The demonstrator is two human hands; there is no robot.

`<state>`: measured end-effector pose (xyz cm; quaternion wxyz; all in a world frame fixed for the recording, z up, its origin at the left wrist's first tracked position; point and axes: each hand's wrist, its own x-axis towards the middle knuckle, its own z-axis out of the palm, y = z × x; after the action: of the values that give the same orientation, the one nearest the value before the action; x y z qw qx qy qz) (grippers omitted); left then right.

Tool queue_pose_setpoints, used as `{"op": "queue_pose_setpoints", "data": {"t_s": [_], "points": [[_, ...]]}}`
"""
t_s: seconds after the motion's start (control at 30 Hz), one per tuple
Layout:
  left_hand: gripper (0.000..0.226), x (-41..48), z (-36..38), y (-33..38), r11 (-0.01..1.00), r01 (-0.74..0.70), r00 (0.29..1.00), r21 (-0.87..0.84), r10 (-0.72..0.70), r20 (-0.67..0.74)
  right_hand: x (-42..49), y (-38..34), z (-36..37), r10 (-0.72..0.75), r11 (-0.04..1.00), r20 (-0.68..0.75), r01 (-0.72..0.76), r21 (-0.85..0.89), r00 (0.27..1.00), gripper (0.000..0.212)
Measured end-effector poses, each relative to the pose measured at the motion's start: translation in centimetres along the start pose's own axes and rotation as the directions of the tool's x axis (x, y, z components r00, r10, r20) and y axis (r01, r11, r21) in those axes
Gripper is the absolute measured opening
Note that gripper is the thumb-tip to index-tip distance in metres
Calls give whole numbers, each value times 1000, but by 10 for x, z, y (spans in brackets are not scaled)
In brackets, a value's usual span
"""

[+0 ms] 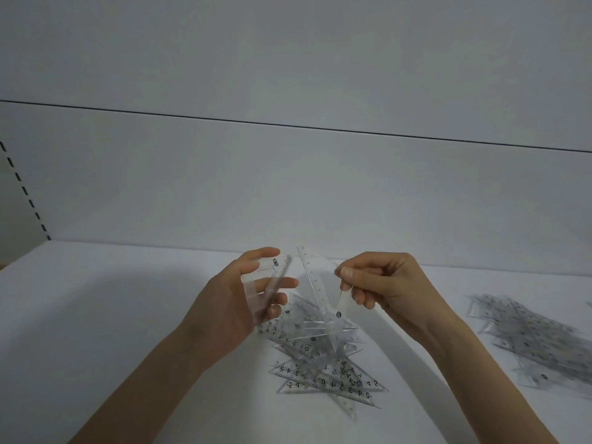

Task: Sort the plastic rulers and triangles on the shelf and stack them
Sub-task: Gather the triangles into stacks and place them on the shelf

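Head view: left hand (pixel 230 302) curls round clear plastic triangle A (pixel 278 274); right hand (pixel 384 283) pinches triangle B (pixel 315 283). Loose pile (pixel 320 370) at 6 o'clock on smooth white shelf (pixel 128 299); stack (pixel 528 341) at 3 o'clock.

A flat white shelf (pixel 96 315) fills the lower frame. Behind it stands a plain white back panel (pixel 288 187) crossed by a thin dark seam (pixel 288 125), with black slots (pixel 27 195) at the left edge.

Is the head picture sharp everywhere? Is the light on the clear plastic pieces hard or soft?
Head view: light soft and dim, shadows faint; centre pile sharp, its numbers legible; right pile smeared near the frame edge; the triangle pinched by the right hand and the clear stack in the left hand show only faintly.
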<state>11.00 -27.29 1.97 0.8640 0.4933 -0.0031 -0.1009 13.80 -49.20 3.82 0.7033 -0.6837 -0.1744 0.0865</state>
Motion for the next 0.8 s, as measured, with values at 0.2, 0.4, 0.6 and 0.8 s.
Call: {"op": "queue_pose_setpoints", "data": {"t_s": [0.2, 0.4, 0.6, 0.8], "points": [[37, -3, 4, -2, 995, 79, 995, 56, -82, 60, -1, -1, 1, -35, 999, -12, 35, 10, 999, 7], [42, -3, 3, -9, 979, 170, 967, 111, -187, 170, -3, -1, 7, -270, 951, 38, 272, -145, 962, 7], [48, 0, 2, -18, 968, 194, 920, 160, -236, 313, -4, 9, 38, -350, 766, 196, 400, -503, 916, 21], [45, -2, 3, -19, 973, 195, 919, 124, -225, 323, -2, 22, 47, -375, 747, 180, 411, -523, 909, 15]]}}
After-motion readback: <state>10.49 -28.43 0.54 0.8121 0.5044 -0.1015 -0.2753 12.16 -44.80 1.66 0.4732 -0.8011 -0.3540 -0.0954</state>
